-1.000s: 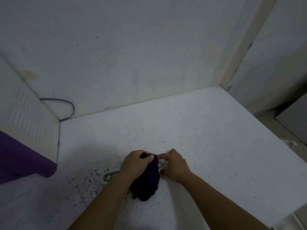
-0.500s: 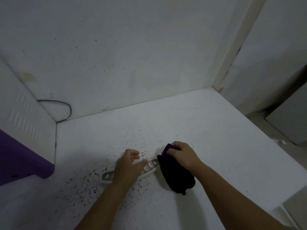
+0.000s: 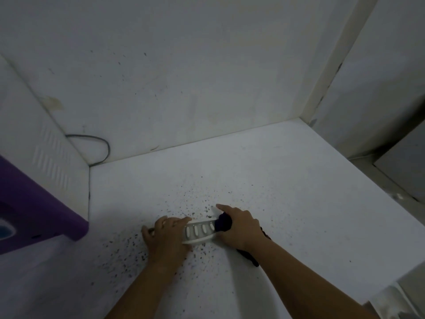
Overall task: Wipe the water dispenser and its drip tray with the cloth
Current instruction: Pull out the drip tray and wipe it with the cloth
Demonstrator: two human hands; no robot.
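Note:
A white slotted drip tray [image 3: 199,230] lies on the speckled white counter [image 3: 287,203]. My left hand [image 3: 166,236] rests over its left end, fingers spread and holding it down. My right hand [image 3: 239,226] grips a dark purple cloth [image 3: 223,223] and presses it on the tray's right end, with the index finger stretched out. A tail of the cloth shows below my right wrist. The water dispenser [image 3: 34,192], white with a purple front, stands at the left edge.
A grey cable [image 3: 101,143] loops behind the dispenser against the back wall. Dark specks are scattered on the counter around the tray. The counter's edge runs along the right, with a lower surface beyond it.
The cloth passed from under both hands into my right hand. My left hand settled on the tray's left end, and my right brought the cloth back onto the tray's right end.

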